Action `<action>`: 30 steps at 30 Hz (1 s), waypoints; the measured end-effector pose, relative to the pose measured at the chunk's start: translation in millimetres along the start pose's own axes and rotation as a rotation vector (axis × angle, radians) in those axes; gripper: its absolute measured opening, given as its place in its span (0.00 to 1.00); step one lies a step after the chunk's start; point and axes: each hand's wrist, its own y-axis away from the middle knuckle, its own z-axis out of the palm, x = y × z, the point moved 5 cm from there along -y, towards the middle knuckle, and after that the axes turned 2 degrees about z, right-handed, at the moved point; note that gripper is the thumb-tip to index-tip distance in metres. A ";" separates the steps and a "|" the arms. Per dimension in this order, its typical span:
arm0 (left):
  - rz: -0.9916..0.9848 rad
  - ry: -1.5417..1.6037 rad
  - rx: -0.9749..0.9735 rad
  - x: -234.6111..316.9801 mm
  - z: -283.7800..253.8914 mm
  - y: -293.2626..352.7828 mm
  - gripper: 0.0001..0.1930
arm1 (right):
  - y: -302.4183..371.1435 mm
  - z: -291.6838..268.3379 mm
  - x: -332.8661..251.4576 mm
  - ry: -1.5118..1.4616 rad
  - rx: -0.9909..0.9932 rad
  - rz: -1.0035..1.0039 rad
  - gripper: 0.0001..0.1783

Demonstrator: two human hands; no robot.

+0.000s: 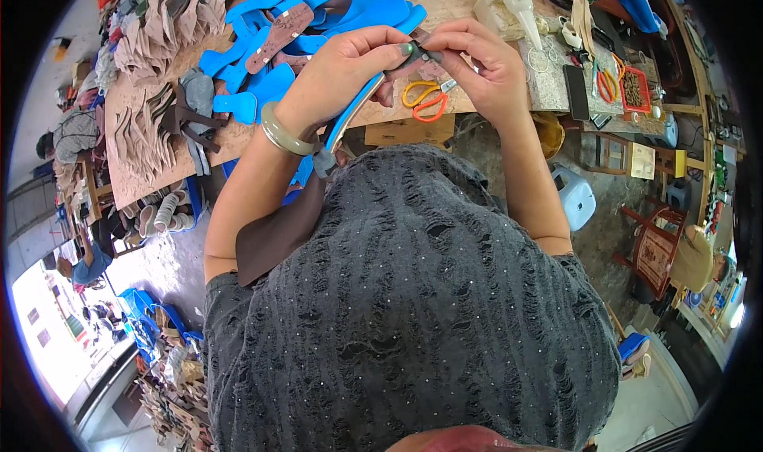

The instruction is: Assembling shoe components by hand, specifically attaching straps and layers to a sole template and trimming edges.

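Observation:
My left hand (338,75), with a pale bangle at its wrist, grips a blue-edged shoe insole (356,110) held on edge above the table's front. Thumb and fingers close over its far end, where a dark strip (430,56) sticks out. Opposite, my right hand (486,67) pinches that strip between thumb and fingertips. A dark brown leather piece (282,241) hangs below my left wrist, beside my chest. Whether it joins the insole cannot be made out. Scissors with orange and yellow handles (427,102) lie on the table between my hands.
Blue insoles (366,7) are heaped behind my left hand, with stacks of beige insoles (171,39) further left. At right are a white shoe last (517,3), a dark phone (575,92) and a red basket (633,89). A light-blue stool (574,198) stands below.

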 end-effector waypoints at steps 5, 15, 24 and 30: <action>-0.005 -0.064 -0.035 2.5 0.4 0.4 0.11 | 1.5 0.6 -12.0 0.124 -0.068 -0.125 0.10; 0.102 -0.161 -0.076 8.3 4.7 3.0 0.10 | 7.8 14.4 8.5 -0.525 -0.060 0.510 0.14; 0.037 -0.086 -0.094 3.0 7.9 4.2 0.10 | 10.3 14.9 16.0 -0.652 0.025 0.523 0.13; 0.043 -0.098 -0.087 2.2 4.4 1.1 0.09 | 9.7 -5.4 2.0 -0.042 0.053 0.095 0.09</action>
